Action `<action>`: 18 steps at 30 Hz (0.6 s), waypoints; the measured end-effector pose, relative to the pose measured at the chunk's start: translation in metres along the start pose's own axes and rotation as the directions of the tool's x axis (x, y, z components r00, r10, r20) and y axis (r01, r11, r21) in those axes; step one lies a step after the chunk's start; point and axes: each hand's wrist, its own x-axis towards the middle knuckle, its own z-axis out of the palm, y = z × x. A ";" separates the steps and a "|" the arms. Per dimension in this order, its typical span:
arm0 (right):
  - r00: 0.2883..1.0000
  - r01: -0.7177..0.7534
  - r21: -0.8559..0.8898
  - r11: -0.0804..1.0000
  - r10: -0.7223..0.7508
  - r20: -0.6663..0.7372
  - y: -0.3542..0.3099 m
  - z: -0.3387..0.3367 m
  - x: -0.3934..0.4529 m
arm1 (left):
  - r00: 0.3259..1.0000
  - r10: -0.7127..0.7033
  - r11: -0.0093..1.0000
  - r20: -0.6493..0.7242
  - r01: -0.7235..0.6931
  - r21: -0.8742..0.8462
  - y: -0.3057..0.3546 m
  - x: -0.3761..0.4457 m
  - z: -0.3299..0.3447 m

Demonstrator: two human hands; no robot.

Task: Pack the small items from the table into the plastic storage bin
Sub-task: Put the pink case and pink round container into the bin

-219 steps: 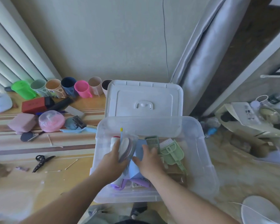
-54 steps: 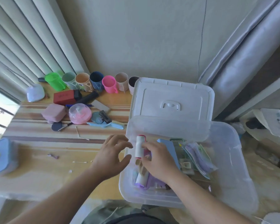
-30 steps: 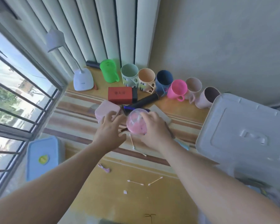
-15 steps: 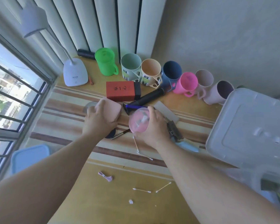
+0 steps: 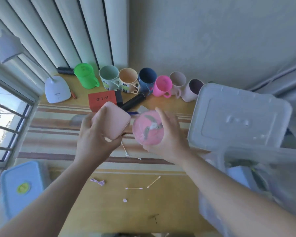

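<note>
Mugs (image 5: pixel 144 82) line the table's (image 5: pixel 109 211) back; storage bin (image 5: pixel 246 194) stands right.

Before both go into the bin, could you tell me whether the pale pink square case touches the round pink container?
Apart. The head view shows striped table between the pale pink square case and the round pink container.

Open tabletop (image 5: pixel 75 194) near the front edge, strewn only with flat cotton swabs (image 5: pixel 134 188). Blocked at the back by a tight row of cups (image 5: pixel 128 80), red box (image 5: pixel 102 100) and black tube (image 5: pixel 132 103) just before it. Walled on the right by bin (image 5: pixel 212 207) and raised lid (image 5: pixel 237 117). Lamp (image 5: pixel 57 89) at far left, blue container (image 5: pixel 21 187) at near left.
</note>
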 end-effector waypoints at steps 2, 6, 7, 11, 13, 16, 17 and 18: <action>0.998 0.008 -0.018 1.000 -0.009 -0.069 0.006 -0.037 -0.026 | 0.996 0.083 0.997 0.038 -0.083 -0.002 0.035 -0.010 0.014; 0.978 -0.037 -0.037 0.999 0.028 -0.206 0.037 -0.110 -0.086 | 0.965 0.245 0.969 0.093 -0.240 -0.061 0.110 -0.034 0.050; 0.970 -0.052 -0.033 0.998 0.043 -0.241 0.047 -0.128 -0.103 | 0.953 0.284 0.958 0.102 -0.278 -0.076 0.130 -0.041 0.060; 0.928 -0.137 -0.010 0.990 0.125 -0.351 0.098 -0.187 -0.177 | 0.894 0.429 0.903 0.132 -0.418 -0.103 0.205 -0.082 0.100; 0.914 -0.204 -0.020 0.979 0.183 -0.361 0.126 -0.211 -0.213 | 0.863 0.477 0.878 0.169 -0.459 -0.133 0.236 -0.106 0.120; 0.895 -0.314 0.007 0.950 0.298 -0.333 0.168 -0.243 -0.265 | 0.803 0.542 0.840 0.247 -0.518 -0.159 0.274 -0.145 0.153; 0.884 -0.356 0.023 0.934 0.345 -0.315 0.181 -0.251 -0.280 | 0.782 0.559 0.829 0.275 -0.534 -0.164 0.284 -0.158 0.164; 0.872 -0.395 0.034 0.918 0.386 -0.302 0.193 -0.259 -0.293 | 0.768 0.564 0.825 0.305 -0.541 -0.164 0.293 -0.170 0.174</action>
